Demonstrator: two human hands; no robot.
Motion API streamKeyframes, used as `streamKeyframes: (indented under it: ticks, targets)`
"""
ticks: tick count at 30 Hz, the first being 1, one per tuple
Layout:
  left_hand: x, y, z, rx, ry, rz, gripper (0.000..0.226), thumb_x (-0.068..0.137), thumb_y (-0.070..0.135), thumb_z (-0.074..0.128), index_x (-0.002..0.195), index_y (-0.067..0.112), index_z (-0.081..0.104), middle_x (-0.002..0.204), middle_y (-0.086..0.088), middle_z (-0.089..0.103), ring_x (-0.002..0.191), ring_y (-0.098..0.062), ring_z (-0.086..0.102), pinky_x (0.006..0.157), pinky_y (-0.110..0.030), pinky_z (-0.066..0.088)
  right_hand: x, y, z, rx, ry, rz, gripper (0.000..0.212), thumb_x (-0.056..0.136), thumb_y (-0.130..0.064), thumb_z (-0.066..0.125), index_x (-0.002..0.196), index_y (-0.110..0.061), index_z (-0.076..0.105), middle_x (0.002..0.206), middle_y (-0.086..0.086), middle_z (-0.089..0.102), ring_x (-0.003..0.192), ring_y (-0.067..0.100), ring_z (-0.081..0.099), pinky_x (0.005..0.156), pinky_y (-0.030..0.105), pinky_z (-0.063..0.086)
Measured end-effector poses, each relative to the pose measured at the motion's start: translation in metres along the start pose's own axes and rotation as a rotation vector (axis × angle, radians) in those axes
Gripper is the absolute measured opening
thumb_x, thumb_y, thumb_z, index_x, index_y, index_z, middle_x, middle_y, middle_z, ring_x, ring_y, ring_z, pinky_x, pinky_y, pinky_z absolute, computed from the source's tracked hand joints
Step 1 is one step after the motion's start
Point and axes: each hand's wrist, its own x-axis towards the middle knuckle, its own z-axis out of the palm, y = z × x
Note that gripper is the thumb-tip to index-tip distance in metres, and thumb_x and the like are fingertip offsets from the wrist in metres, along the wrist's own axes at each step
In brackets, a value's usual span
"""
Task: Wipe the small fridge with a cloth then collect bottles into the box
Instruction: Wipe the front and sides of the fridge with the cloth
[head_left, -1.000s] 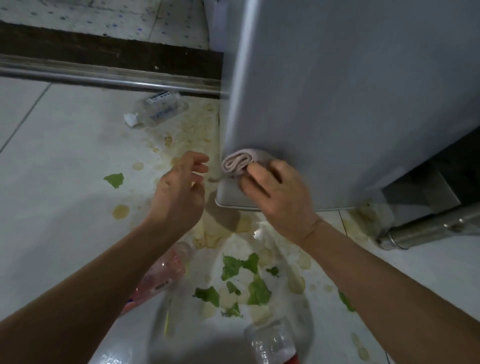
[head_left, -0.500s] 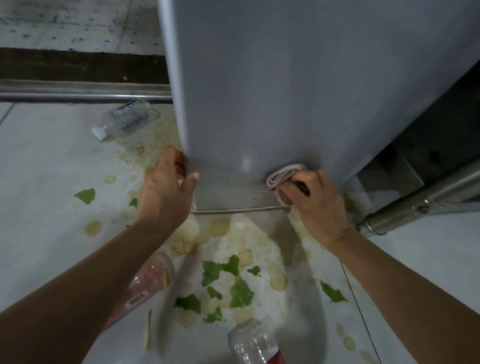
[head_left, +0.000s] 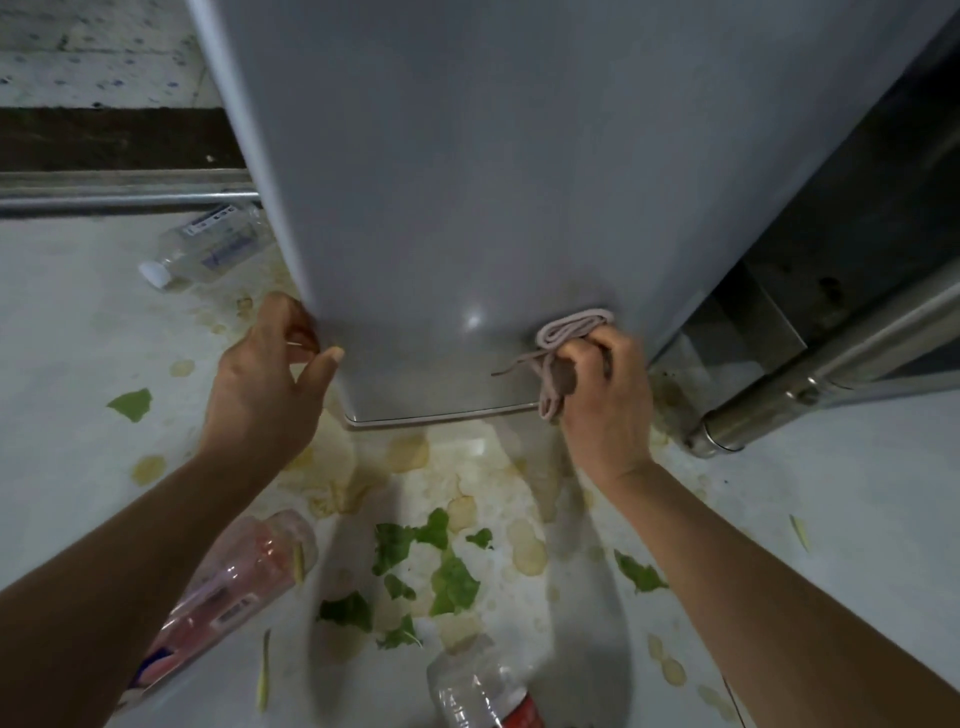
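The small grey fridge (head_left: 498, 171) fills the upper middle of the view. My right hand (head_left: 602, 395) grips a folded pale pink cloth (head_left: 563, 338) and presses it against the fridge's lower right front. My left hand (head_left: 265, 379) holds the fridge's lower left edge, thumb on the front face and fingers round the side. Three plastic bottles lie on the floor: a clear one with a white cap (head_left: 208, 249) at the left of the fridge, a pinkish one (head_left: 234, 587) under my left forearm, and a clear one with a red label (head_left: 483, 686) at the bottom edge.
The pale tiled floor (head_left: 78, 338) is strewn with green leaf scraps (head_left: 452, 577) and yellowish stains in front of the fridge. A metal rail (head_left: 124, 200) runs across the back left. A steel tube (head_left: 810, 384) and a dark cabinet stand at the right.
My right hand slid the cloth from the fridge's lower left corner across to its lower right. My left hand came up from mid-air and took hold of the fridge's left edge.
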Motion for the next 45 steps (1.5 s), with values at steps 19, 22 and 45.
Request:
streamKeyframes:
  ticks: [19,22,45]
  targets:
    - [0.005,-0.022,0.008,0.006,0.029,0.093,0.029,0.085,0.019,0.064,0.092,0.029,0.038,0.086,0.009,0.056,0.077,-0.012,0.058,0.062,-0.026,0.038,0.001,0.017,-0.009,0.315,0.08,0.647,0.039,0.077,0.01,0.062,0.111,0.005,0.043,0.126,0.022,0.037,0.111,0.023,0.049,0.097,0.009,0.037]
    - [0.006,-0.025,0.009,-0.008,0.041,0.088,0.032,0.084,0.018,0.065,0.089,0.032,0.038,0.078,0.017,0.053,0.075,-0.009,0.058,0.059,-0.022,0.037,0.002,0.029,-0.013,0.33,0.11,0.734,0.042,0.081,0.007,0.063,0.117,0.007,0.043,0.127,0.023,0.037,0.115,0.026,0.049,0.091,-0.006,0.028]
    - [-0.001,-0.012,0.009,-0.058,0.06,0.104,0.03,0.087,0.025,0.06,0.087,0.041,0.034,0.081,0.011,0.054,0.08,-0.02,0.061,0.066,-0.049,0.054,-0.002,0.028,0.026,0.355,-0.078,1.09,0.068,0.084,0.013,0.047,0.144,0.009,0.016,0.147,0.027,0.024,0.131,0.033,0.036,0.101,0.018,0.026]
